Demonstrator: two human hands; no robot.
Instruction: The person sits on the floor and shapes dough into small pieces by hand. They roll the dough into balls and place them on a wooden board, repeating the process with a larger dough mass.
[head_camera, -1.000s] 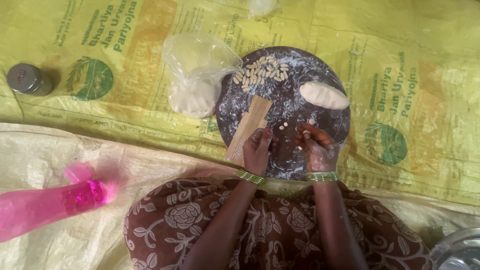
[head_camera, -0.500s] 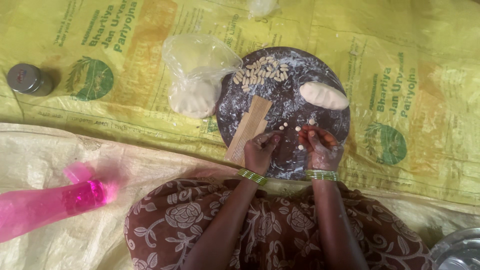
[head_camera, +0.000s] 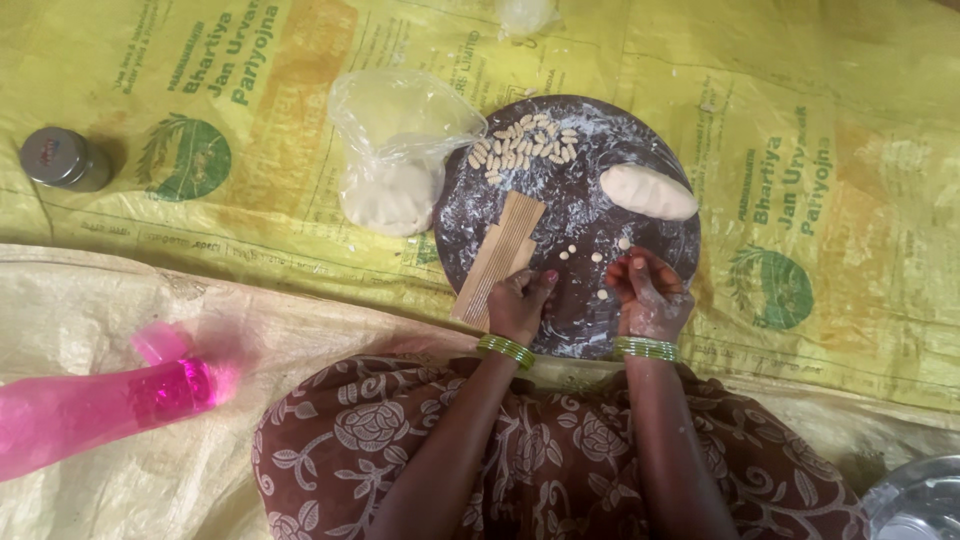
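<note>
Dough bits (head_camera: 596, 257), small round pellets, lie on dark round board (head_camera: 600, 320), just ahead of & between both hands. One pellet sits near board's near edge between the hands, others a bit farther up toward board centre.

L hand (head_camera: 520, 303): fingers curled, resting on near end of ridged wooden paddle (head_camera: 499, 258); paddle lies tilted on board's left side, near end poking over rim. Can't tell if it grips paddle or only presses on it. R hand (head_camera: 648, 293): floury, fingers bunched together at tips, looks like pinching a bit of dough, but too small to tell for sure. Both wrists wear green bangles (head_camera: 505, 349).

Farther up board: heap of shaped ridged pieces (head_camera: 524, 148) at far edge, well apart from hands. Dough log (head_camera: 648, 191) on board's right side, above R hand, not touching it.

Off board, left: clear bag w/ dough lump (head_camera: 392, 186), touching board rim. Yellow sack sheet (head_camera: 200, 150) under everything. Small steel tin (head_camera: 62, 158) far left. Pink bottle (head_camera: 95, 405) lying by person's left knee. Steel dish (head_camera: 920, 505) bottom right corner.
</note>
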